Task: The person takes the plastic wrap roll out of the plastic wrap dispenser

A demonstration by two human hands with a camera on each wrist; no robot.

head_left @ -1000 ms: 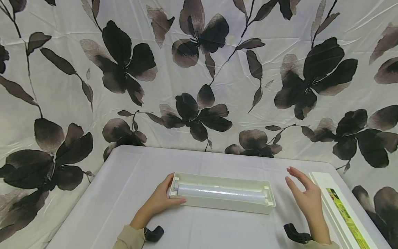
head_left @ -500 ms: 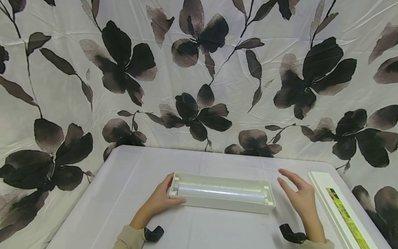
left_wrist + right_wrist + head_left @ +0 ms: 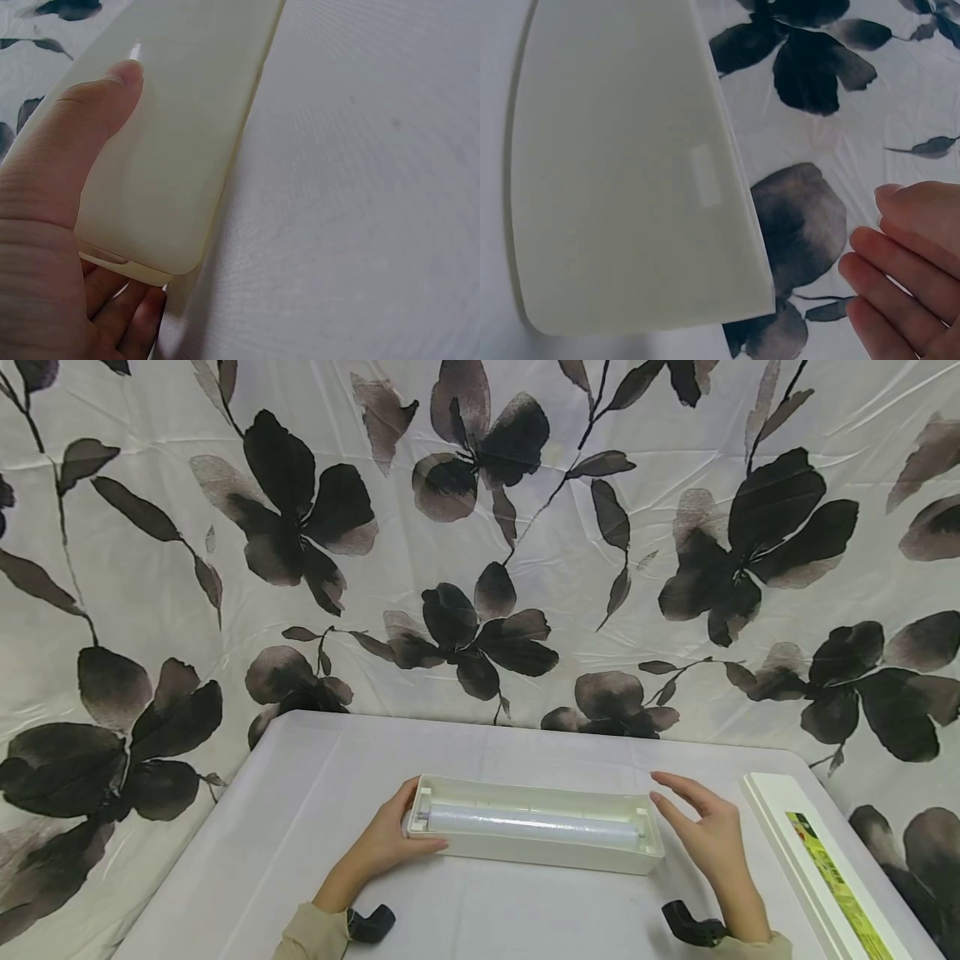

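A long cream plastic box (image 3: 540,855) lies on the table with its top uncovered. Inside it a roll of clear plastic film (image 3: 532,825) stretches between the end holders. My left hand (image 3: 382,843) grips the box's left end, thumb on the front wall; in the left wrist view that thumb (image 3: 112,97) presses the smooth side and the other fingers are partly hidden below the end. My right hand (image 3: 708,837) is just beyond the box's right end, fingers spread and relaxed, holding nothing. The right wrist view shows its fingers (image 3: 892,277) apart from the box wall.
A long white cover (image 3: 772,814) with a yellow-green label (image 3: 832,881) lies along the table's right side. The white-covered table (image 3: 450,914) ends at the back against a hanging floral cloth (image 3: 480,543). Black curved wrist pieces (image 3: 371,924) stick out beneath both wrists.
My right hand has moved left, from beside the white cover to close by the box's right end. The left hand and the box stay where they were.
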